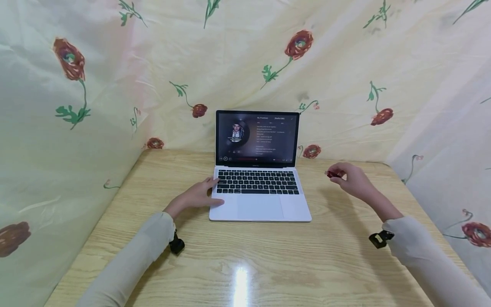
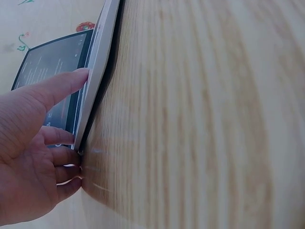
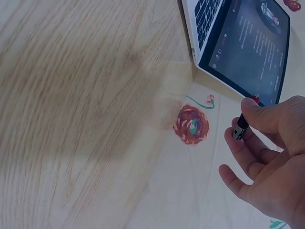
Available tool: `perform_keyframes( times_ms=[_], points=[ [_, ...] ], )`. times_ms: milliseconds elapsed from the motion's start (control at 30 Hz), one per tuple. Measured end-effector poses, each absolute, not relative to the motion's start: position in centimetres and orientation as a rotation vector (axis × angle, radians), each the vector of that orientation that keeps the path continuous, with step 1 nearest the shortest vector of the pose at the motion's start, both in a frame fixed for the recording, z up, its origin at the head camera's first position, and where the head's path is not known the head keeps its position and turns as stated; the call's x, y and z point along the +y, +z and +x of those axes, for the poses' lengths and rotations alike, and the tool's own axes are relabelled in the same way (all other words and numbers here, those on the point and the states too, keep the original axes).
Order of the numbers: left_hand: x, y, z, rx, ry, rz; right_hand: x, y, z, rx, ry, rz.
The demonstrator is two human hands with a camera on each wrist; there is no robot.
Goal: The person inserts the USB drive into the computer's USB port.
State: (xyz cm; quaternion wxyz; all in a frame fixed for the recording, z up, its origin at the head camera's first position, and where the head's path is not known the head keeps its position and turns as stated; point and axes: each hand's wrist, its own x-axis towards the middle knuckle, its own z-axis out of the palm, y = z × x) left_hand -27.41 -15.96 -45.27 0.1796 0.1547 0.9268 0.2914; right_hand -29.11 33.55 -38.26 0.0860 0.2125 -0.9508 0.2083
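An open silver laptop (image 1: pixel 260 208) stands on the wooden table, its lit screen (image 1: pixel 258 138) showing a music player with a cover picture and lines of text. My left hand (image 1: pixel 197 194) rests at the laptop's left edge. Its thumb (image 2: pixel 71 81) lies along the palm rest, and the other fingers are spread loosely by the keyboard's side and the base edge. Right of the laptop, my right hand (image 1: pixel 353 181) pinches a small dark red and black USB flash drive (image 3: pixel 241 127) between thumb and fingers. The drive's silver metal plug shows in the right wrist view.
The wooden table (image 1: pixel 245 251) has a bright light reflection near its front. Cloth with red flowers (image 1: pixel 299 44) hangs behind and at both sides, close behind the laptop. A small black camera (image 1: pixel 177 244) is worn on the left wrist, another (image 1: pixel 381 238) on the right.
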Motion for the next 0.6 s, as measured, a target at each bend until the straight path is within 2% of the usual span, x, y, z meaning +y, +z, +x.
perform_keyframes(
  times_ms=[600],
  points=[
    [-15.9, -45.1, -27.4, 2.625, 0.806, 0.449, 32.2, -38.6, -29.5, -2.841, 0.603, 0.682]
  ],
)
